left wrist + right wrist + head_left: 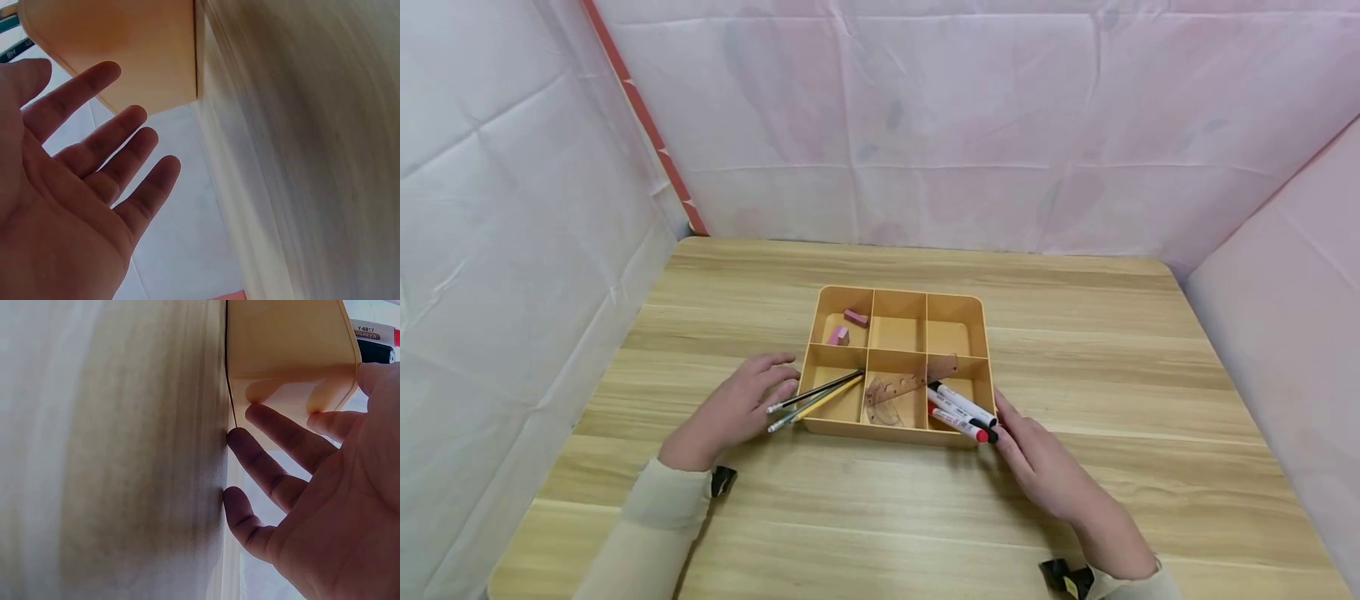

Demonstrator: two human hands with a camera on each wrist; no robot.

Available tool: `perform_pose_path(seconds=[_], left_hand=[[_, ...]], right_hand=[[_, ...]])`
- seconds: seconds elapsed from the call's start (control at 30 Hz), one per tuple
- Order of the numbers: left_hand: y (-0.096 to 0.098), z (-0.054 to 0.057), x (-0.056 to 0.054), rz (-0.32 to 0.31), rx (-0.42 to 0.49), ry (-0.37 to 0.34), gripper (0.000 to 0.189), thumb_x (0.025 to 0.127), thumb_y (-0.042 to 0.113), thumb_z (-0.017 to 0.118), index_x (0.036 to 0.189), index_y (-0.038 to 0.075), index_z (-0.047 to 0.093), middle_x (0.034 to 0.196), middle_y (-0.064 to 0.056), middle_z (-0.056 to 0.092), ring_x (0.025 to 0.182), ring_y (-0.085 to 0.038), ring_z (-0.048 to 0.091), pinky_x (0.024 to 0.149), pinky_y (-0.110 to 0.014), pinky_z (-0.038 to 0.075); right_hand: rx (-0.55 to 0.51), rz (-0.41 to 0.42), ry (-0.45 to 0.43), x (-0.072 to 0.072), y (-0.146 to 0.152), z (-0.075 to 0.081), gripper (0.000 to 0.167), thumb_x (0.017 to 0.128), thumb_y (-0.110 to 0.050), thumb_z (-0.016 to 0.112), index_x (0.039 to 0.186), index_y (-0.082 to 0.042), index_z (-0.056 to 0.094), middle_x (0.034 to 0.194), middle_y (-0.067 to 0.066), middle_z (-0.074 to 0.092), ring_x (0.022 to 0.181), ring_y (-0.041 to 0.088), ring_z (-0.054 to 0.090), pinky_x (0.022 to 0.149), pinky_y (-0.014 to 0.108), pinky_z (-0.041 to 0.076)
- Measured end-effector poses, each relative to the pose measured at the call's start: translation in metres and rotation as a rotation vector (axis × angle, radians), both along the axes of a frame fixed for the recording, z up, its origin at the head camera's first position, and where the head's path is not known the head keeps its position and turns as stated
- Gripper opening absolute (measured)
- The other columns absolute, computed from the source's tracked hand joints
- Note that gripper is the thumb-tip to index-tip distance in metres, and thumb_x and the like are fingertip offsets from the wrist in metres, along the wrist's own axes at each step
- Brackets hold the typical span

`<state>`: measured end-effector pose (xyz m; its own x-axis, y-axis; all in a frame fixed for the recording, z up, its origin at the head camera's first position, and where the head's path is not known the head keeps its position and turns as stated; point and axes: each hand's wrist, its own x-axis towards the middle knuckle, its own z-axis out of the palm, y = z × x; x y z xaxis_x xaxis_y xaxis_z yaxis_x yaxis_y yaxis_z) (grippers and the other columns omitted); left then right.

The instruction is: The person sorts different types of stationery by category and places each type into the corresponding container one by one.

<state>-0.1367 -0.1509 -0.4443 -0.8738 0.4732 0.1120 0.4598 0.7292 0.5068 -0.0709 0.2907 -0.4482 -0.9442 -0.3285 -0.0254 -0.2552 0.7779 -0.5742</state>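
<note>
A yellow-orange organizer box (891,432) with several compartments sits on the table. Pencils (823,398) lean out over its front left corner. In the front middle part is a clear brownish ruler (897,386) that reaches over the divider to the right. Whiteboard markers (964,408) with black and red caps poke out at the front right. Pink erasers (855,317) lie in the back left compartment. My left hand (741,404) is beside the box's left wall, fingers spread and holding nothing. At the right wall, my right hand (1045,467) has its fingertips against the box, fingers loosely extended.
The wooden table (880,525) extends around the box on all sides. White and pinkish cloth walls (955,125) enclose it at the back, left and right. A red strip (643,117) runs up the back left corner.
</note>
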Motion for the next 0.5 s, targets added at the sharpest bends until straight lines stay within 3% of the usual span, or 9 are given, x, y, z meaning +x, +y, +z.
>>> perform_pose_path(seconds=[0.3, 0.5], left_hand=[[0.0032, 0.0016, 0.0032, 0.011, 0.002, -0.015, 0.029, 0.108, 0.026, 0.055, 0.122, 0.007, 0.072, 0.144, -0.018, 0.059, 0.136, -0.040, 0.053, 0.112, -0.060, 0.045], [0.0048, 0.0001, 0.0030, -0.017, 0.026, -0.005, 0.030, 0.109, 0.023, 0.053, 0.124, 0.004, 0.071, 0.136, -0.016, 0.066, 0.130, -0.036, 0.061, 0.111, -0.056, 0.048]], right_hand=[[-0.002, -0.002, 0.002, 0.0011, -0.0011, 0.0016, 0.058, 0.112, -0.025, 0.045, 0.164, -0.009, 0.028, 0.126, 0.019, 0.067, 0.105, 0.024, 0.062, 0.090, 0.053, 0.053], [-0.010, -0.004, 0.004, 0.0023, -0.0018, 0.0015, 0.057, 0.112, -0.024, 0.045, 0.164, -0.007, 0.028, 0.128, 0.022, 0.066, 0.108, 0.028, 0.064, 0.093, 0.056, 0.053]])
